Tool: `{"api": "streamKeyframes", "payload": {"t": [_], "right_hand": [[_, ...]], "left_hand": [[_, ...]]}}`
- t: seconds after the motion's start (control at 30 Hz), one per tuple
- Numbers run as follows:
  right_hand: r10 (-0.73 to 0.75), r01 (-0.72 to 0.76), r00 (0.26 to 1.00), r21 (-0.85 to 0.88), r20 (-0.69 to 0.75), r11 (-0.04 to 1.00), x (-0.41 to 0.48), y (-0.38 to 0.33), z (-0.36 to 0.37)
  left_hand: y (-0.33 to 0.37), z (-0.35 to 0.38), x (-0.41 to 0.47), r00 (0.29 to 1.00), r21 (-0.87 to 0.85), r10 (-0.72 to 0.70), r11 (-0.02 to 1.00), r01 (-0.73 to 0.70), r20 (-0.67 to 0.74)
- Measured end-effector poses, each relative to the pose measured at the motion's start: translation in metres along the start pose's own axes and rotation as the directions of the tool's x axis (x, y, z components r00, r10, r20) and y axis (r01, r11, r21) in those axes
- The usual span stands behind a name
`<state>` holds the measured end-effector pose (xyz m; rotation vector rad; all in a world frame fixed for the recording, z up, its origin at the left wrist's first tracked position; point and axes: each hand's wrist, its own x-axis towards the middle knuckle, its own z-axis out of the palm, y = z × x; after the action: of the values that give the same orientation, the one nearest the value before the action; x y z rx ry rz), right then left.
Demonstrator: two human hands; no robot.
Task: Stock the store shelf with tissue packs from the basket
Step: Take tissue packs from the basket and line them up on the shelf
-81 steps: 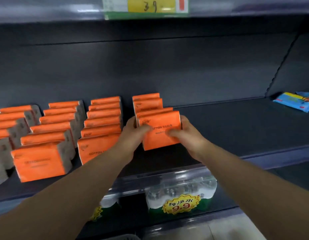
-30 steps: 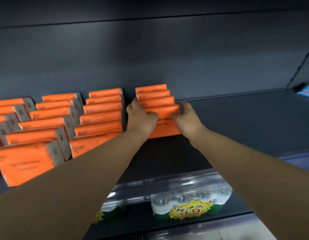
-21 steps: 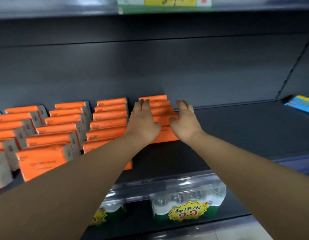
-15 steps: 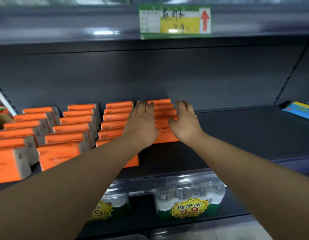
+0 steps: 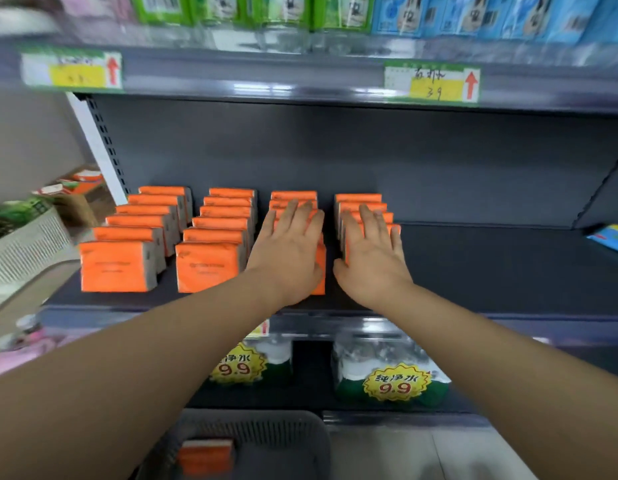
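Several rows of orange tissue packs (image 5: 206, 266) stand on the dark shelf (image 5: 491, 271). My left hand (image 5: 288, 251) lies flat, fingers straight, over the third row of packs (image 5: 293, 196). My right hand (image 5: 371, 252) lies flat over the fourth, rightmost row (image 5: 358, 198), which is shorter than the others. Neither hand grips a pack. At the bottom, the dark plastic basket (image 5: 293, 441) holds at least one orange pack (image 5: 205, 457).
Bottled-water packs with yellow 9.9 tags (image 5: 396, 382) sit on the shelf below. The shelf above carries green and blue packages (image 5: 439, 15) and price labels (image 5: 432, 81). A white basket (image 5: 27, 244) and boxes stand at the left. A blue packet (image 5: 610, 239) lies at the far right.
Both hands let go of the front pack of the rightmost row and flattened; the left hand now lies over the third row. My view pulled back and the basket came into sight.
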<state>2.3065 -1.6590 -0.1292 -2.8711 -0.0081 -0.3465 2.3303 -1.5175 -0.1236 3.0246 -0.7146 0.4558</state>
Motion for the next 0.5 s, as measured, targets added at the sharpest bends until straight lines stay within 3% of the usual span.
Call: {"api": "streamKeyframes", "payload": {"t": [0.33, 0.5], "right_hand": [[-0.09, 0.09, 0.99, -0.001, 0.113, 0.996, -0.047, -0.051, 0.018], [-0.153, 0.16, 0.957, -0.008, 0.247, 0.987, -0.074, -0.061, 0.042]], "left_hand": [[-0.025, 0.003, -0.083, 0.997, 0.007, -0.042, 0.999, 0.042, 0.069], [-0.035, 0.02, -0.121, 0.989, -0.031, -0.063, 0.997, 0.068, 0.134]]}}
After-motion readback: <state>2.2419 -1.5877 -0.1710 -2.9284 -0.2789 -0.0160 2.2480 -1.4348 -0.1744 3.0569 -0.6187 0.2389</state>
